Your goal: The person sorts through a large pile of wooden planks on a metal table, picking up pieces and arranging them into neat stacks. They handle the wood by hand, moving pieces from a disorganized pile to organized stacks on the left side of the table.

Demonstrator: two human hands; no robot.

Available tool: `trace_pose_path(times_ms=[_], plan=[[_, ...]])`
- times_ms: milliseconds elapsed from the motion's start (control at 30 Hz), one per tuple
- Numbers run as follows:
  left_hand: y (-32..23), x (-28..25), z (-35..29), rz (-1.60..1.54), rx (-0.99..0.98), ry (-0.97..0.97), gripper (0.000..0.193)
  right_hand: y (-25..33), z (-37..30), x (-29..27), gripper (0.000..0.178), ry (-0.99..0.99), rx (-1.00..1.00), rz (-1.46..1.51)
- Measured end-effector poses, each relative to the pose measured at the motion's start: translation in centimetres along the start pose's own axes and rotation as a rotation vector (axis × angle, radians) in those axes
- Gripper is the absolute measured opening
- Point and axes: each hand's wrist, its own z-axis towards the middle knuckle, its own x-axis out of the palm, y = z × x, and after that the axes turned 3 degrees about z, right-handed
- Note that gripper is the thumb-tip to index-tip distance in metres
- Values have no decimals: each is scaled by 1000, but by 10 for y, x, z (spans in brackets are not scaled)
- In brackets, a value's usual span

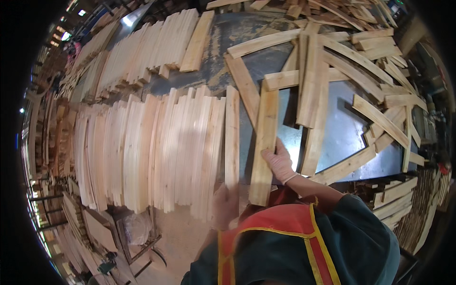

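My right hand, in a pale glove, grips a wooden board by its right edge, thumb on the upper face. That board points away from me across a dark metal table, its near end close to my red apron. Blurred by motion, my left hand is beside the near end of another narrow board; its fingers cannot be made out. This narrow board lies at the right side of a long row of pale boards set side by side.
Loose boards lie crisscrossed over the metal table on the right. A second row of boards stands farther back, with sawdust beside it. More boards are stacked at the near right. A metal-framed stand is at lower left.
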Motion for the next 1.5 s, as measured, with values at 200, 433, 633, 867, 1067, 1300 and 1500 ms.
trace_pose_path(times_ms=[200, 433, 633, 867, 1067, 1300, 1500], plan=[[1, -3, -11, 2, 22, 18, 27, 12, -54, 30, 75, -40, -19, -425], [-44, 24, 19, 253, 254, 74, 96, -40, -34, -4, 80, 441, -376, -664], [-22, 49, 46, 414, 124, 31, 101, 45, 55, 23, 89, 210, -279, -1263], [-7, 37, 34, 506, 160, -98, 95, 44, 95, -17, 74, -103, -333, -1217], [10, 29, 39, 715, 267, -180, 77, 48, 41, -101, 89, 6, -55, -1003], [15, 36, 42, 746, 450, -318, 79, -32, -97, 1, 111, 479, 386, -524], [-7, 9, 57, 961, 448, -149, 89, -37, -47, 42, 74, 1264, -110, -717]])
